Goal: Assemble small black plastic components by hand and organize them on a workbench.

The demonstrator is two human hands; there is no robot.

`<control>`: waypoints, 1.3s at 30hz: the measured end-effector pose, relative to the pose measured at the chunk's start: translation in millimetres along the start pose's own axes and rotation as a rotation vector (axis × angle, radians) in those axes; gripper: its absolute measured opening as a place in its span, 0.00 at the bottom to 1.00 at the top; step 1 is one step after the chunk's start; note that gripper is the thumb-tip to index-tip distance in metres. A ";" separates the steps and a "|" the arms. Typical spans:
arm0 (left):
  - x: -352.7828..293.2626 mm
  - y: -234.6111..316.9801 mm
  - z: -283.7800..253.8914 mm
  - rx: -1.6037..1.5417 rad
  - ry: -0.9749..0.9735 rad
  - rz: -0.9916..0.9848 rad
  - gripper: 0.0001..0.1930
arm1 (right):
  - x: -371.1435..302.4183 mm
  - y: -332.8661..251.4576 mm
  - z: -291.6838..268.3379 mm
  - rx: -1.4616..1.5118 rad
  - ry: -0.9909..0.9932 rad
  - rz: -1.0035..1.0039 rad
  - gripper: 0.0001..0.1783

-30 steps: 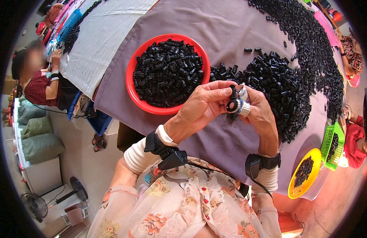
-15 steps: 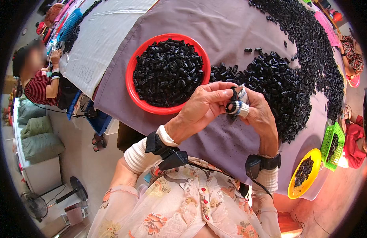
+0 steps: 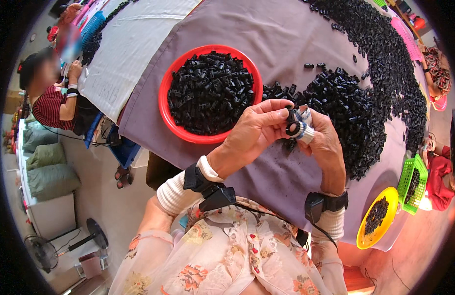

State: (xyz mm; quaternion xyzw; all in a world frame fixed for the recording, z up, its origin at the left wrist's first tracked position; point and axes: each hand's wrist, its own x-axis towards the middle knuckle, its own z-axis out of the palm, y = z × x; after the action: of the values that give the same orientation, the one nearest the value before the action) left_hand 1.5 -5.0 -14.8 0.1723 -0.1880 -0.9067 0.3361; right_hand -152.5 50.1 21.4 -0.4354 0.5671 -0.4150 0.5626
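Over the near middle of the table, my two hands meet at a small black plastic part (image 3: pixel 292 119). My left hand (image 3: pixel 252 130) pinches it between thumb and fingertips, coming in from the left. My right hand (image 3: pixel 328 140) is curled closed against the part's other side. A white and blue knitted cover (image 3: pixel 304 129) wraps fingers of the right hand and hides their tips. Just behind the hands lies a large pile of similar black parts (image 3: pixel 335 110). A red basin (image 3: pixel 163 115), heaped with the same parts, stands beyond my left hand.
Grey cloth (image 3: pixel 227 22) covers the table. A yellow dish (image 3: pixel 392 206) and a green basket (image 3: pixel 420 194), both holding black parts, sit at the right edge. A co-worker (image 3: pixel 52 105) sits at left; others are at right. A fan (image 3: pixel 43 253) stands lower left.
My hands stay together and shift slightly; the black part now shows more plainly between them. The co-worker's hand at left has moved a little to the right.
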 end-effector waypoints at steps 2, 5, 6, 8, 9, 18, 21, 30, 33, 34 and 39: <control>-2.4 1.9 -0.4 -0.048 -0.032 -0.031 0.11 | 0.9 3.9 -1.3 0.061 0.017 -0.017 0.13; -4.4 6.3 -5.9 -0.042 -0.015 -0.031 0.11 | 0.6 6.2 1.5 0.069 0.017 -0.005 0.13; -4.6 7.8 -6.3 -0.042 -0.017 -0.029 0.11 | -0.4 6.9 1.3 0.068 0.017 -0.007 0.13; -4.8 10.7 -6.7 -0.063 -0.056 -0.023 0.10 | -1.8 8.3 0.5 0.041 0.056 0.030 0.12; -5.5 11.3 -7.9 -0.062 -0.055 -0.018 0.10 | -1.7 9.1 0.8 0.039 0.051 0.027 0.12; -7.6 17.1 -8.6 -0.069 0.005 0.080 0.06 | -7.5 10.3 6.1 0.039 0.078 0.024 0.07; -9.4 20.4 -11.6 -0.078 -0.033 0.102 0.05 | -8.4 9.4 7.3 0.024 0.083 0.024 0.08; -20.7 36.5 -17.0 -0.040 0.065 0.125 0.04 | -8.4 12.5 6.9 0.031 0.067 0.017 0.11; -23.8 46.0 -21.5 -0.042 0.085 0.134 0.04 | -8.2 13.0 4.9 0.002 0.082 -0.001 0.07; -24.1 50.4 -21.8 0.022 0.117 0.173 0.04 | -8.1 14.3 3.0 -0.020 0.081 -0.013 0.06; -27.2 79.8 -29.9 0.476 0.390 0.408 0.07 | -10.6 16.3 -3.3 -0.005 0.110 0.007 0.07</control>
State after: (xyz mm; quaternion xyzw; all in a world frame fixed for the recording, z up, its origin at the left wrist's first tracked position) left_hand 77.6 -49.5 0.7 0.3742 -0.3563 -0.7021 0.4900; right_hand -156.4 64.7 8.8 -0.4117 0.5995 -0.4349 0.5310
